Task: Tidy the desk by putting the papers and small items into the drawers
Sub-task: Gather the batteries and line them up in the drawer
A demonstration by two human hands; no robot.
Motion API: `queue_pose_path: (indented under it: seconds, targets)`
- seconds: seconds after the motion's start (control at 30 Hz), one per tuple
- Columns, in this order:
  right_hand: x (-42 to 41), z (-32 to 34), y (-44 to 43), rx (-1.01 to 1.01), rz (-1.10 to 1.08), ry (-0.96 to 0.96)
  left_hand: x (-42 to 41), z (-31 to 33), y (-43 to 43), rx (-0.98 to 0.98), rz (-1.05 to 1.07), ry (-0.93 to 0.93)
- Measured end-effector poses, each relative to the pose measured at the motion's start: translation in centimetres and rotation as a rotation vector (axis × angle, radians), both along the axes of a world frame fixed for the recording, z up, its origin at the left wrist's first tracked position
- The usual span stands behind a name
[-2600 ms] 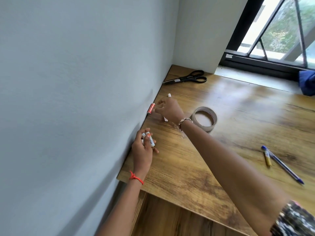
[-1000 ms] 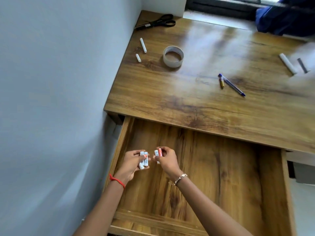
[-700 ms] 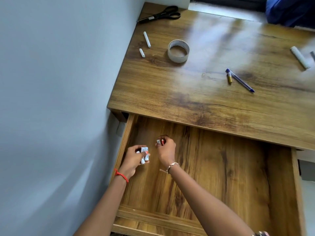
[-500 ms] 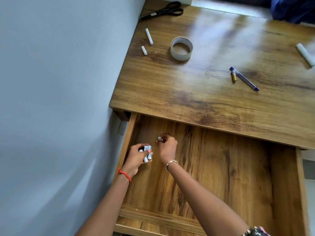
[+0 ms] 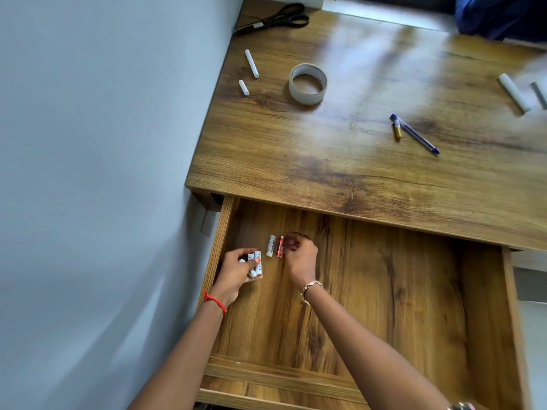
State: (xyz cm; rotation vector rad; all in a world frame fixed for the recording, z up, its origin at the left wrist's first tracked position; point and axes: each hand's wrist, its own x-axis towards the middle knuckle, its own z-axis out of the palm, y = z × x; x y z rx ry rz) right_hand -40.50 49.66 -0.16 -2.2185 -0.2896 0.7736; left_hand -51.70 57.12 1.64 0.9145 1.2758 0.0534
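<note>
The wooden drawer (image 5: 414, 306) under the desk (image 5: 340, 149) is pulled out. My left hand (image 5: 236, 272) grips several white batteries (image 5: 256, 263) low over the drawer's left side. A white battery (image 5: 270, 246) and a red battery (image 5: 280, 246) lie side by side on the drawer floor. My right hand (image 5: 300, 257) hovers just right of the red one, fingers curled, with nothing visible in them. On the desk lie a tape roll (image 5: 307, 84), two white chalk pieces (image 5: 251, 63), black scissors (image 5: 272, 19), a blue pen (image 5: 414, 134) and a small yellow item (image 5: 397, 130).
A grey-blue wall (image 5: 103, 173) runs close along the left of desk and drawer. A white cylinder (image 5: 513, 92) and a grey stick (image 5: 538, 94) lie at the desk's right edge. Blue fabric (image 5: 497, 13) sits at the far right corner.
Both hands came from the desk's wall edge down into the open drawer. My right hand has set the white and red batteries on the drawer floor and drawn slightly right.
</note>
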Motion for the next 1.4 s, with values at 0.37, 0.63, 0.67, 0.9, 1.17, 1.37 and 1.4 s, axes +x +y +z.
queue_pose_path:
  seconds: [0.37,0.63,0.67,0.9,1.17,1.37,1.4]
  targets:
    - [-0.6,0.7,-1.5,0.151,0.423,-0.077,0.4,0.1,0.2,-0.035,0.026,-0.053]
    - [-0.8,1.1,-1.7,0.137,0.689,-0.009,0.4,0.6,0.3,-0.125,0.015,-0.088]
    - [-0.7,1.1,-1.6,0.137,0.688,-0.011,0.5,0.5,0.3,-0.128,0.01,-0.089]
    - [-0.4,1.0,-2.0,0.183,0.688,0.038,0.9,0.4,0.2,-0.085,-0.028,-0.089]
    - [1.0,0.5,-3.0,0.189,0.474,-0.067,0.5,0.1,0.4,0.022,-0.057,-0.068]
    - [1.5,-0.7,-2.3,0.062,0.523,-0.116,0.9,-0.1,0.7,0.138,-0.13,-0.016]
    - [1.4,-0.8,-2.1,0.052,0.535,-0.128,1.0,-0.2,0.7,0.159,-0.151,-0.003]
